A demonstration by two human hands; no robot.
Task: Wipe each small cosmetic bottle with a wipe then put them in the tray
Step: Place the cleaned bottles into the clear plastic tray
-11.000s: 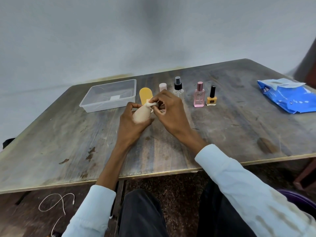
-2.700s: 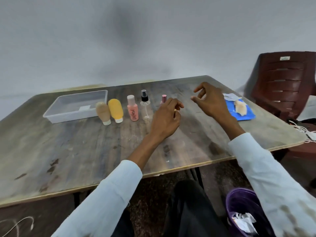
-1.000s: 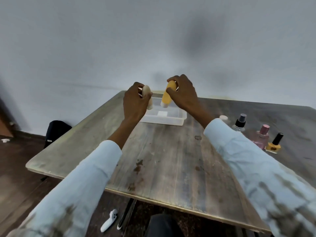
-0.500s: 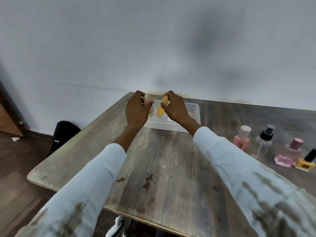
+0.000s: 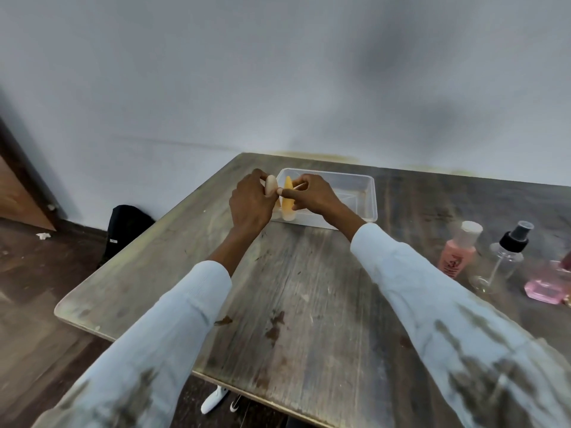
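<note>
Hands gripping upright bottles

One head cam only, worn on me, wide-angle, looking forward and down over my sleeves to my left hand and right hand, both near frame centre at arm's reach. Beyond the hands the wall fills the upper half. Table runs from under my arms out past the hands; floor shows left of my left arm. Edges bend from lens distortion. No second view to overlap.
</note>
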